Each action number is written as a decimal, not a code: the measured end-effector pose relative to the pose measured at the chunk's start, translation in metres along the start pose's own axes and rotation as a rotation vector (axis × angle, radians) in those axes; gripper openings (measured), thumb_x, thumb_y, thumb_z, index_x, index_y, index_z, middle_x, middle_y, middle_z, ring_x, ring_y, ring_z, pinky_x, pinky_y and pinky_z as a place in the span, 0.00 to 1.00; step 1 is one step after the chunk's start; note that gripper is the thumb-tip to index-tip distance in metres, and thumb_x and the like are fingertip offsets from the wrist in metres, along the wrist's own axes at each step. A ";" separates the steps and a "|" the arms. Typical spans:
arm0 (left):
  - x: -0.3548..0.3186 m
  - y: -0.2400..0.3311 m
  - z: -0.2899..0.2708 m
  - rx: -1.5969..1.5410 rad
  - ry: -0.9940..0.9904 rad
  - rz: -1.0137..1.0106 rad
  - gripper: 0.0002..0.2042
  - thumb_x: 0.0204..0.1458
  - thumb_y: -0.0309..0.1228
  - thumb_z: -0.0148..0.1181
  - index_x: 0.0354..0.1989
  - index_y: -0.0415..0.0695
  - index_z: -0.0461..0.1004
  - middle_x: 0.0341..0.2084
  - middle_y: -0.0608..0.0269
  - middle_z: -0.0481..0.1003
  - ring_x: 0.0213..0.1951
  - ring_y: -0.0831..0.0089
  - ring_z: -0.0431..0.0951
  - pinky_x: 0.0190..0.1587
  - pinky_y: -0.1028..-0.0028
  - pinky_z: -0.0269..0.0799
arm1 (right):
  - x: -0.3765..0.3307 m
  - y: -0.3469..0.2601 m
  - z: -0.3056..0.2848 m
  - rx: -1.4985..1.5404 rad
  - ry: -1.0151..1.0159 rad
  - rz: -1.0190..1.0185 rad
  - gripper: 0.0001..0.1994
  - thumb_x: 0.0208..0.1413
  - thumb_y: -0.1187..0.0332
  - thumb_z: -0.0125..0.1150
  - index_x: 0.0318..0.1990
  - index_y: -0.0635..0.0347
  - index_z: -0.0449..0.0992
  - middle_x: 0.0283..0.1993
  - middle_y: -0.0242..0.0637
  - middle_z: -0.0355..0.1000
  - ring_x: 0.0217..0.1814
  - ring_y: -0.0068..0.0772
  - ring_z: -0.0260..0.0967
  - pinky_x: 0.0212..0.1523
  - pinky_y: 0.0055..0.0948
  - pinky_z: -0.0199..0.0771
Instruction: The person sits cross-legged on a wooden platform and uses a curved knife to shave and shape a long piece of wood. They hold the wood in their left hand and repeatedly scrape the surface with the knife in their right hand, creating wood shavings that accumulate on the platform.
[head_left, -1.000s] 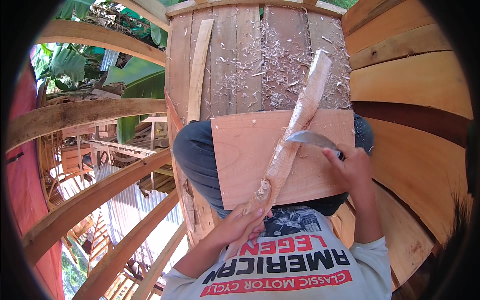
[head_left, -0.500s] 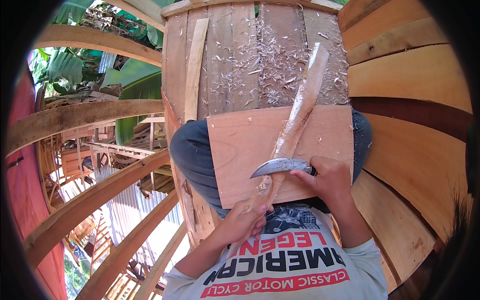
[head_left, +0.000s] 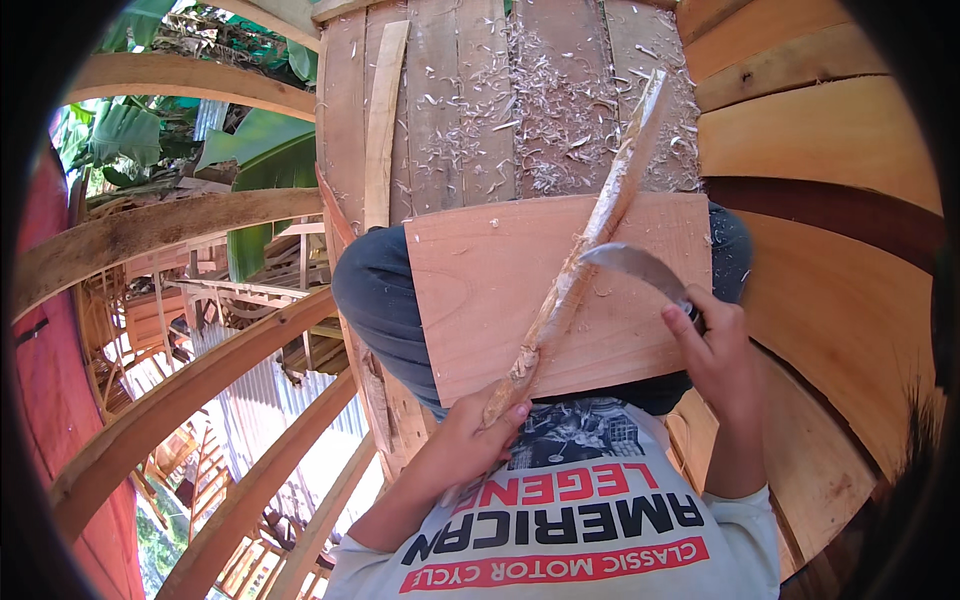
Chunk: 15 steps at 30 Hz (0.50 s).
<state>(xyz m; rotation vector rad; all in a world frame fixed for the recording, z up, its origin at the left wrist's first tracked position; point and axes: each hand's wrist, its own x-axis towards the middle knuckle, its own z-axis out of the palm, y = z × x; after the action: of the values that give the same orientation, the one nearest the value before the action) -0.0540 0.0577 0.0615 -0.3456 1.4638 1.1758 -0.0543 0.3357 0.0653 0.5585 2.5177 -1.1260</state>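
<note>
My left hand (head_left: pixel 466 437) is closed round the near end of a long, partly stripped wooden stick (head_left: pixel 565 290). The stick slants away to the far right, across a flat plywood board (head_left: pixel 470 290) that lies over my lap. In my right hand (head_left: pixel 715 345) is a knife (head_left: pixel 640 265) with a curved blade, its handle mostly hidden by my fingers. The blade's tip points left and is at the stick's right edge, about midway along it; whether it touches cannot be made out. Pale, shaved patches show along the stick's far half.
Curled wood shavings (head_left: pixel 560 110) litter the plank floor (head_left: pixel 435 120) beyond the board. A narrow loose wooden strip (head_left: pixel 385 120) lies at the far left. Curved wooden slats (head_left: pixel 820 240) wall the right side; spaced rails (head_left: pixel 190 225) line the left, with leaves and metal sheets beyond.
My right hand and the knife have moved right and away from me, off the stick's near part. The stick has turned slightly about its length, and my left hand has shifted a little left.
</note>
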 end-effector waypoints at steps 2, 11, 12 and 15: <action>0.001 0.001 0.000 0.014 0.004 -0.002 0.13 0.60 0.37 0.47 0.39 0.38 0.68 0.17 0.68 0.66 0.19 0.80 0.67 0.23 0.78 0.67 | -0.011 -0.003 0.020 0.046 -0.069 -0.125 0.20 0.52 0.55 0.61 0.22 0.65 0.72 0.15 0.47 0.65 0.16 0.44 0.67 0.19 0.33 0.64; 0.002 -0.006 0.008 0.181 0.114 0.169 0.12 0.58 0.35 0.50 0.38 0.36 0.68 0.22 0.51 0.73 0.26 0.60 0.75 0.32 0.68 0.68 | -0.019 0.000 0.060 -0.226 0.029 -0.303 0.24 0.45 0.44 0.62 0.18 0.58 0.72 0.16 0.41 0.69 0.17 0.42 0.69 0.18 0.33 0.66; 0.004 -0.008 0.010 0.201 0.132 0.187 0.12 0.57 0.35 0.50 0.38 0.36 0.68 0.23 0.48 0.73 0.28 0.57 0.75 0.33 0.66 0.68 | -0.016 0.002 0.059 -0.251 0.061 -0.315 0.24 0.44 0.44 0.62 0.17 0.58 0.72 0.16 0.40 0.68 0.17 0.41 0.69 0.18 0.33 0.66; 0.005 -0.009 0.013 0.252 0.171 0.211 0.13 0.57 0.35 0.50 0.38 0.35 0.68 0.26 0.42 0.73 0.32 0.49 0.75 0.36 0.64 0.67 | -0.009 0.010 0.056 -0.313 0.136 -0.358 0.25 0.41 0.42 0.63 0.16 0.57 0.71 0.15 0.38 0.67 0.17 0.40 0.68 0.17 0.33 0.65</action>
<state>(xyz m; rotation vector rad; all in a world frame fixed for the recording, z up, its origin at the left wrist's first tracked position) -0.0412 0.0657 0.0549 -0.1223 1.8112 1.1310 -0.0344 0.2971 0.0273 0.1055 2.9158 -0.7930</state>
